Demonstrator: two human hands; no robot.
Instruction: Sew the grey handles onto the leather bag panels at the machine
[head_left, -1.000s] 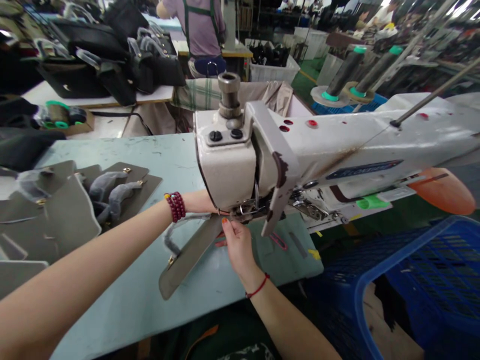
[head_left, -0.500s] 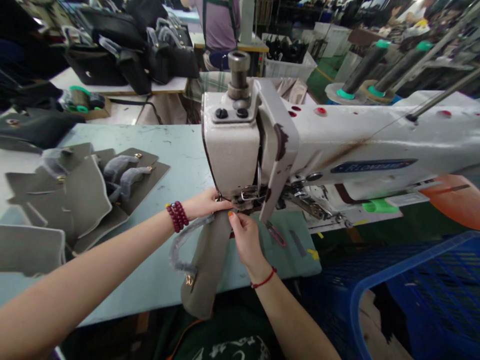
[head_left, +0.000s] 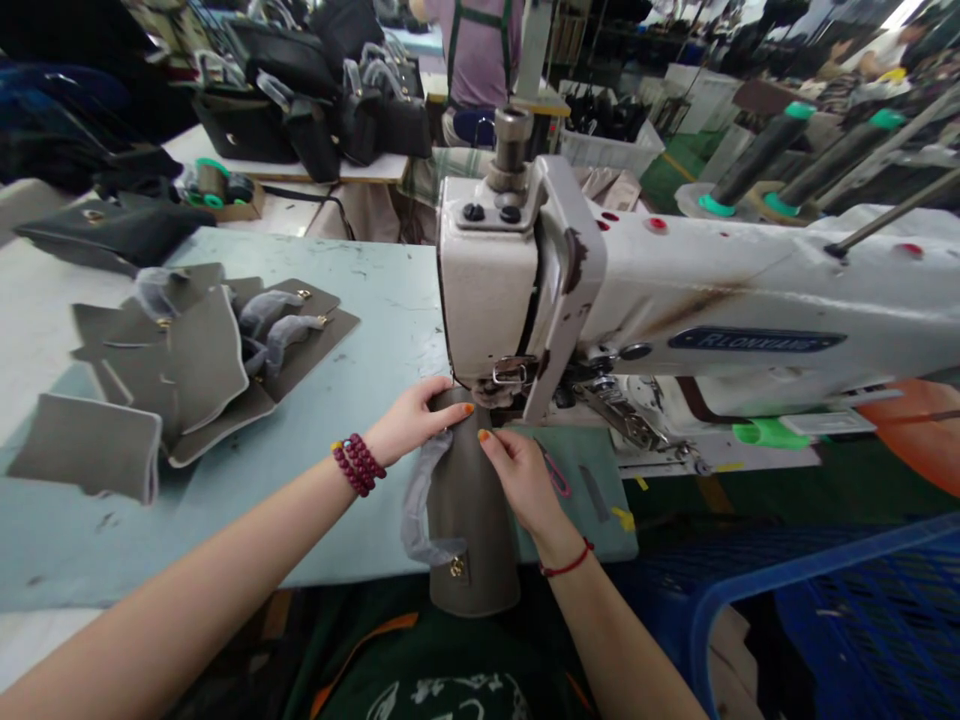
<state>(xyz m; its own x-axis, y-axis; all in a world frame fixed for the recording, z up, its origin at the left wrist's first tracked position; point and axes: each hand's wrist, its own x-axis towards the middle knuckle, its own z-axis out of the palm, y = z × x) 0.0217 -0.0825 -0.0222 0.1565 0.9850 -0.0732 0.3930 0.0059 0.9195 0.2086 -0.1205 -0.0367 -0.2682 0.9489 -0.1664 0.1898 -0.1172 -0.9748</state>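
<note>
A taupe bag panel (head_left: 476, 500) runs from the sewing machine (head_left: 487, 290) toward my lap, its far end by the needle area. A handle (head_left: 421, 500) wrapped in clear plastic is fixed along its left side, with gold hardware (head_left: 457, 567) near the close end. My left hand (head_left: 416, 420) grips the panel's far left edge, thumb on top and the other fingers partly hidden. Opposite it, my right hand (head_left: 523, 478) pinches the right edge between thumb and fingers. The machine's head hides the needle.
Several taupe bag pieces (head_left: 202, 370) lie piled on the pale blue tabletop (head_left: 375, 300) to the left. Pink-handled snips (head_left: 556, 475) lie right of my right hand. A blue plastic basket (head_left: 705, 600) stands at lower right. Black bags (head_left: 247, 125) and a person (head_left: 484, 55) are beyond.
The panel has turned straighter toward me, and its near end has swung right. My left thumb now lies flatter on it. The view has shifted slightly left.
</note>
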